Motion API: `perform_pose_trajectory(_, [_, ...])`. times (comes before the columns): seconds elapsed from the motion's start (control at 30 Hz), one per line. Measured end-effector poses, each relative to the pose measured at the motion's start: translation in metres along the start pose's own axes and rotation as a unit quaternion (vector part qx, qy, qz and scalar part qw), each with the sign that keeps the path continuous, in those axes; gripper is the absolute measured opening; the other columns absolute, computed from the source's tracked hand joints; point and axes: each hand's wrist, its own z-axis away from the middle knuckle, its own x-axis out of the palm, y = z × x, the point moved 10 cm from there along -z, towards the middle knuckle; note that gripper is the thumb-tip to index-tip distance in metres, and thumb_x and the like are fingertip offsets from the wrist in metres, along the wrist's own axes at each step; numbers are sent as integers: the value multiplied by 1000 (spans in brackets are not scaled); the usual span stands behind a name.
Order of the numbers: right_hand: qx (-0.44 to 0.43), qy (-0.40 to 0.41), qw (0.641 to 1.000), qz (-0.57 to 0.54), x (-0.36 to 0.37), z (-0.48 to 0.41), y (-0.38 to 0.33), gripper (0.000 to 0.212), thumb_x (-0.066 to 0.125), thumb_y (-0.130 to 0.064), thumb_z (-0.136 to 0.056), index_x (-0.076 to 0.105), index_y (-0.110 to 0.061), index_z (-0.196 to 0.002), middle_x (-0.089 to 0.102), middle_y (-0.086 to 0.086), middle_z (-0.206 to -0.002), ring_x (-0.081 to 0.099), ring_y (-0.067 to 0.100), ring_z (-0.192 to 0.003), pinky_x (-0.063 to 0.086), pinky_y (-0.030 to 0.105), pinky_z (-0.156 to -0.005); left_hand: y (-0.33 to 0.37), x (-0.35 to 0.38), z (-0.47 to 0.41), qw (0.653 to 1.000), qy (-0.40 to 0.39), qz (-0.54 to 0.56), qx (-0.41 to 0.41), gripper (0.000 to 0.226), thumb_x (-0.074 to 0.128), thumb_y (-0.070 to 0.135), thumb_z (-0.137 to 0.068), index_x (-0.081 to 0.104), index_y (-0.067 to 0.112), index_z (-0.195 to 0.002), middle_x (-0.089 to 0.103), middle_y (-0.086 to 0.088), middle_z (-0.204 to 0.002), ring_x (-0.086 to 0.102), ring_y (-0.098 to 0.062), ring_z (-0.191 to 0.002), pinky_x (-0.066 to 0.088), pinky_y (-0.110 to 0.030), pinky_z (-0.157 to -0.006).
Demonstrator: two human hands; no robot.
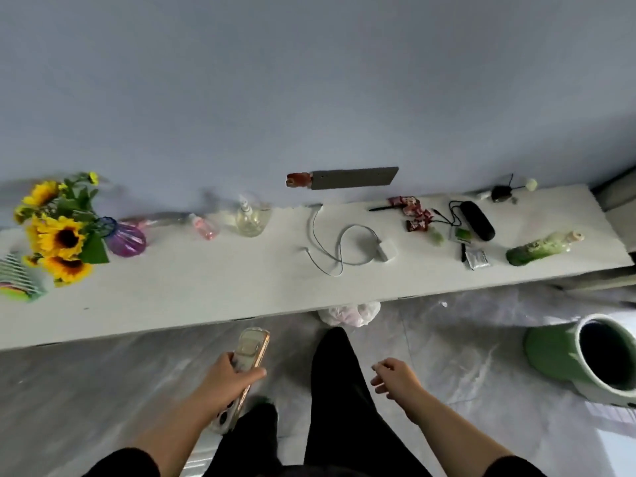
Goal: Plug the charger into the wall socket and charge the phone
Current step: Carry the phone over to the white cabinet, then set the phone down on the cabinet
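A long white worktop (206, 297) ran along the grey wall — charger (385, 249) lying on it; left hand (227, 376) fingers gripped the phone (249, 349), right hand (395, 375) loosely released.

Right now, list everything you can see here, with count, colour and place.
white charger block with coiled cable: one, white, shelf middle
gold-edged phone in clear case: one, in left grip
sunflower bunch in purple glass vase: one, yellow, shelf left
clear glass bottle: one, shelf, against wall
small pink bottle: one, beside it
black oblong case: one, shelf right
green ceramic bottle: one, lying, far right
green floor pot: one, floor right
left hand: holding phone
right hand: empty, loosely curled
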Motion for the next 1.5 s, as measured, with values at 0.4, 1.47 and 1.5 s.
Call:
perform_pose_trajectory(0.4, [-32, -17, 989, 146, -3, -205, -152, 37, 49, -24, -88, 55, -14, -123, 62, 11, -115, 61, 23, -90, 47, 27, -73, 95, 39, -141, 999, -6, -33, -21, 42, 74, 42, -56, 51, 24, -85, 61, 7, -71, 60, -10, -64, 43, -28, -57])
perform_pose_trajectory(1.47, [34, 40, 959, 278, 68, -336, -110, 154, 62, -86, -44, -63, -19, -105, -66, -2, -115, -46, 18, -127, -17, 45, -114, 139, 50, -354, 820, 101, -505, 249, 113, 48, 83, -59, 21, 21, -150, 32, -12, -153, 32, -31, -140, 21, -56, -112])
perform_pose_trajectory(1.5, [30, 38, 960, 276, 69, -335, -112, 153, 62, -85, -46, -62, -19, -106, -65, -2, -116, -46, 17, -125, -17, 45, -114, 137, 52, -353, 829, 90, -501, 234, 116, 48, 83, -60, 9, 22, -151, 18, -9, -159, 20, -28, -145, 13, -56, -114])
